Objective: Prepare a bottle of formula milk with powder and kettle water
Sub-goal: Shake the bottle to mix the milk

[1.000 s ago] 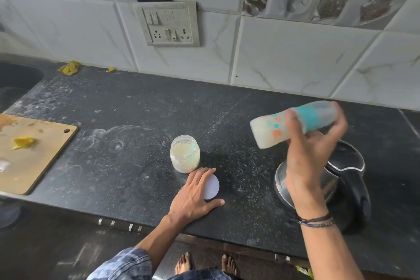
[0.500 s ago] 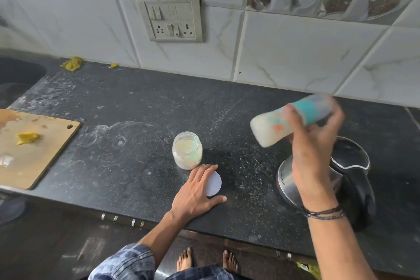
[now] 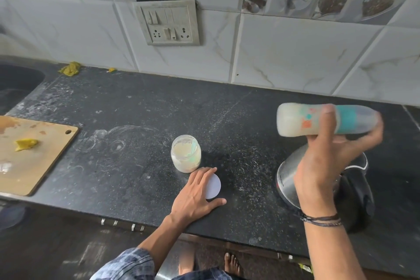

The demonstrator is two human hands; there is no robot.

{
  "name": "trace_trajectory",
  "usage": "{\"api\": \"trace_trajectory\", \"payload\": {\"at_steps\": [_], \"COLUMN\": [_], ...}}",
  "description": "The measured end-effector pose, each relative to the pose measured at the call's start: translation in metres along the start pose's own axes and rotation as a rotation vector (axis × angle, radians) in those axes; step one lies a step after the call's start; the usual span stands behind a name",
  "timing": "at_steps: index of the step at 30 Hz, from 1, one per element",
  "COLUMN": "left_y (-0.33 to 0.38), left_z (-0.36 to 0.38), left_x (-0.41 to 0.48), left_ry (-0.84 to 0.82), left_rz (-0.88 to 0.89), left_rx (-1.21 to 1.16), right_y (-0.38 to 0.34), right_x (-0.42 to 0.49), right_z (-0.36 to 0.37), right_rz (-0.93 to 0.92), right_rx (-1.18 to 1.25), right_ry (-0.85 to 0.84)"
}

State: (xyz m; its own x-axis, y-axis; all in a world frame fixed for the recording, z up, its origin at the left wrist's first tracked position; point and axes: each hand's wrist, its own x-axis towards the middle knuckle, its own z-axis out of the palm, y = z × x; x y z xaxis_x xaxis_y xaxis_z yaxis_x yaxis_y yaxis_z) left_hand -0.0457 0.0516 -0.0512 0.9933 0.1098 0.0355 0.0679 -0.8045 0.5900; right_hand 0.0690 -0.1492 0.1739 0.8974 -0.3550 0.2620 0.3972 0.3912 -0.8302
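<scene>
Two hands in play, sweeping from the left: a dark sink [image 3: 13, 88] at the far end, then a wooden cutting board [image 3: 45, 166] with a yellow scrap [image 3: 26, 144] on it, its near corner close to the front edge of the table [image 3: 127, 107]. Mid-table stands the open powder jar [image 3: 186, 157], with what looks like a scoop leaning inside. Just beside it the jar's white lid [image 3: 214, 185] lies flat. The left hand [image 3: 195, 195] rests on that lid, fingers straight and spread, grip apart, holding nothing.

Over to the right, the feeding bottle [image 3: 295, 123] is up in the air, tipped on its side, milky liquid inside and the cap end blurred. The right hand [image 3: 322, 166] has its grip clamped round the bottle's middle. Directly below sits the steel kettle [image 3: 287, 179], close to the front edge.

This reads as the shake-to-mix step, late in the task. The dangers:
- A collar not screwed tight would spray milk.
- The bottle could slide out of that grip and drop onto the kettle.
- A low swing of the wrist could knock the kettle towards the edge.
- The left hand, if it slides, could tip the open jar.

The best room lies over the broad stretch between board and jar, and back towards the tiled wall [image 3: 284, 57].
</scene>
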Motion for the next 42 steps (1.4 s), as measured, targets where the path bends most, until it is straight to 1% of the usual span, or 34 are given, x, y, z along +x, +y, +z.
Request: {"api": "trace_trajectory", "payload": {"at_steps": [1, 2, 4, 5, 6, 10, 11, 12, 14, 15, 16, 20, 21, 24, 25, 26, 29, 30, 33, 34, 36, 38, 39, 41, 42], "left_y": [0.0, 0.0, -0.001, 0.0, 0.0, 0.001, 0.001, 0.001, 0.0, 0.0, 0.0, 0.0, -0.001, -0.001, -0.001, -0.001, 0.0, 0.0, 0.001, 0.001, 0.001, 0.001, 0.001, 0.001, 0.001], "left_z": [0.0, 0.0, -0.001, -0.001, -0.001, -0.001, -0.001, -0.001, -0.001, -0.001, -0.001, 0.001, 0.001, 0.0, 0.0, 0.0, 0.0, 0.0, -0.001, -0.001, -0.001, 0.0, 0.0, -0.001, -0.002], "left_x": [0.0, 0.0, -0.001, -0.001, -0.001, 0.0, 0.0, -0.001, -0.001, -0.001, -0.001, 0.0, 0.0, 0.0, 0.0, 0.0, 0.0, 0.0, -0.001, -0.001, -0.001, 0.0, 0.0, -0.001, -0.001], "left_ry": [0.001, 0.0, -0.001, -0.003, -0.004, 0.004, 0.002, -0.001, -0.003, -0.005, -0.003, 0.008, 0.01, -0.001, -0.002, 0.001, 0.009, 0.008, -0.004, -0.005, -0.001, 0.002, 0.001, -0.003, -0.006], "left_rz": [0.0, 0.003, 0.01, 0.013, 0.013, 0.005, 0.006, 0.009, 0.015, 0.016, 0.016, 0.007, 0.007, 0.009, 0.01, 0.009, -0.001, -0.002, -0.001, 0.0, -0.003, -0.005, -0.005, -0.003, 0.0], "left_rx": [0.002, 0.003, 0.001, 0.0, -0.001, -0.003, -0.003, -0.003, -0.005, -0.006, -0.007, 0.003, 0.004, 0.005, 0.006, 0.006, 0.005, 0.002, -0.002, -0.001, 0.005, 0.005, 0.001, -0.006, -0.007], "right_y": [0.001, 0.002, 0.006, 0.008, 0.007, 0.006, 0.008, 0.01, 0.014, 0.013, 0.011, 0.005, 0.006, 0.01, 0.008, 0.007, 0.004, 0.004, 0.005, 0.002, -0.007, -0.007, -0.006, -0.003, -0.002], "right_x": [0.002, 0.001, -0.006, -0.01, -0.011, -0.007, -0.008, -0.01, -0.016, -0.017, -0.016, -0.006, -0.005, -0.009, -0.009, -0.008, -0.001, -0.001, -0.004, -0.004, 0.0, 0.005, 0.004, -0.001, -0.005], "right_z": [0.0, 0.002, 0.005, 0.006, 0.006, 0.002, 0.002, 0.004, 0.007, 0.006, 0.005, 0.001, 0.002, 0.003, 0.002, 0.001, -0.001, 0.0, 0.002, 0.002, 0.002, 0.001, 0.002, 0.004, 0.003], "right_rz": [-0.01, -0.007, 0.044, 0.058, 0.045, -0.053, -0.046, -0.022, 0.073, 0.096, 0.088, -0.004, 0.008, 0.089, 0.079, 0.048, -0.022, -0.024, 0.007, -0.032, -0.172, -0.244, -0.234, -0.141, -0.112], "right_rx": [0.005, -0.022, -0.118, -0.139, -0.14, 0.012, 0.015, -0.017, -0.11, -0.125, -0.129, -0.001, -0.008, -0.118, -0.125, -0.109, -0.027, -0.048, -0.179, -0.184, -0.13, -0.103, -0.123, -0.198, -0.199], "right_ry": [0.02, -0.009, -0.169, -0.218, -0.209, 0.044, 0.065, 0.021, -0.165, -0.215, -0.193, 0.057, 0.051, -0.162, -0.182, -0.162, -0.021, -0.035, -0.229, -0.233, -0.151, -0.06, -0.075, -0.213, -0.256]}}
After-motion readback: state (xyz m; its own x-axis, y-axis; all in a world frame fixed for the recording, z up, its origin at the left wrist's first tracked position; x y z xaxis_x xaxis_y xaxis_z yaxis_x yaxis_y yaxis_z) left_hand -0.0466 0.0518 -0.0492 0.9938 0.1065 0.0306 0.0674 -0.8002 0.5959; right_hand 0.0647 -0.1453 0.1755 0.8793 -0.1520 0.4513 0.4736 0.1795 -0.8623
